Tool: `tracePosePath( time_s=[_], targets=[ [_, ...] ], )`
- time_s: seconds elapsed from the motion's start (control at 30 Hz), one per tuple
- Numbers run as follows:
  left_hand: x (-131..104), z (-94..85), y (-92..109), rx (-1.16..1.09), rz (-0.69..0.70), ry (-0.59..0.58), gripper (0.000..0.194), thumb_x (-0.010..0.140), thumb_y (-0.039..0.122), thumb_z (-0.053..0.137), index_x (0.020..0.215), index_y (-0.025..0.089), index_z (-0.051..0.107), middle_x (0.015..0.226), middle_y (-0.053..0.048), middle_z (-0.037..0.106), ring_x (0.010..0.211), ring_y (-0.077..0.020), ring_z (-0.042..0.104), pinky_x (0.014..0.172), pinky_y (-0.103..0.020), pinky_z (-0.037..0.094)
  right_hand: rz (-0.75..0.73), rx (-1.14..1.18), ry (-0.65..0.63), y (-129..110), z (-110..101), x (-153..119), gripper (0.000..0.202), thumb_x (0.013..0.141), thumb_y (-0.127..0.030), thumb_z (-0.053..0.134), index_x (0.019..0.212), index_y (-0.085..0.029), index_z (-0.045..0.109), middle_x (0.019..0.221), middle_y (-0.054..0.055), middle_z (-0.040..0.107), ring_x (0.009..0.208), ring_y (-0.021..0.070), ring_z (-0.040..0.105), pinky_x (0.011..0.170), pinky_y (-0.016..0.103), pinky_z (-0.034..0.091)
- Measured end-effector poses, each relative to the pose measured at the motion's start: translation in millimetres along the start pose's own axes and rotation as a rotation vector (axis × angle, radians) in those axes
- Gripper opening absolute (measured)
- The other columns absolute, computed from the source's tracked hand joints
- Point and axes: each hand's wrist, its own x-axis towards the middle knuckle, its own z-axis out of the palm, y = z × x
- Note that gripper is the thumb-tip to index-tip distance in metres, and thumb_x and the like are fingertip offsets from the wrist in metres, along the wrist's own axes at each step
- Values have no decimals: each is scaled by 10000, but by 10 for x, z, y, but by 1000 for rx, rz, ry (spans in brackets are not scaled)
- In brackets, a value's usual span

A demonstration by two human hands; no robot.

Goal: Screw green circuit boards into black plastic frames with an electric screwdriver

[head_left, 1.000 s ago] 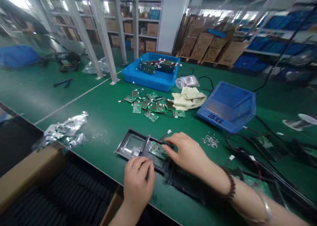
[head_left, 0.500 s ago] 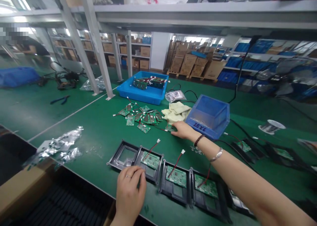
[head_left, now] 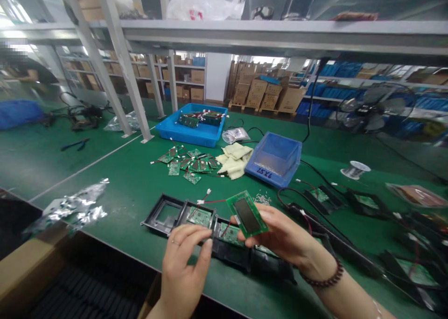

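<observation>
In my right hand (head_left: 280,232) is a green circuit board with a dark display (head_left: 248,213), gripped at its edges and tilted above the frames. A red lead with a white plug trails from the board to the left. My left hand (head_left: 187,267) hovers at the near side of the row, fingers curved and thumb apart, with nothing visible in it. Beyond it lies a black plastic frame (head_left: 151,220) that has no board in it. Other frames in the row hold boards, among them a green board (head_left: 199,216); my hands partly cover the row.
Loose boards (head_left: 199,164) lie in a pile beside yellowish cloths (head_left: 234,160). Behind stand a blue tray (head_left: 191,135) of boards and a blue bin (head_left: 271,174) of small parts. Framed boards and cables lie right, a solder spool (head_left: 355,169) beyond. An open carton (head_left: 38,272) stands near left.
My right hand has come back from the board pile toward me, lifting a board with its display now showing. My left hand has barely moved. The view has shifted slightly to the right.
</observation>
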Motion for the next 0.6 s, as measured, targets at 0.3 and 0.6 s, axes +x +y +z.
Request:
tracePosePath(
  time_s=[0.3,0.6],
  targets=[
    [256,41,357,-96,-5,-135,129,954,314,626,1059,250,664,1017,-35,624,977,-188,587,897,-305,471,-49,412,-67,339,332,-386,364,822,-486,769,1051,-203,756,850,49,718,750,127,693,666,189,559],
    [235,-27,250,-199,-99,-369,143,797,221,801,823,231,661,1027,-41,649,1036,-239,592,912,-390,478,26,145,-70,383,220,-422,532,752,-637,749,952,-144,747,765,70,683,665,156,644,592,248,526]
  ],
)
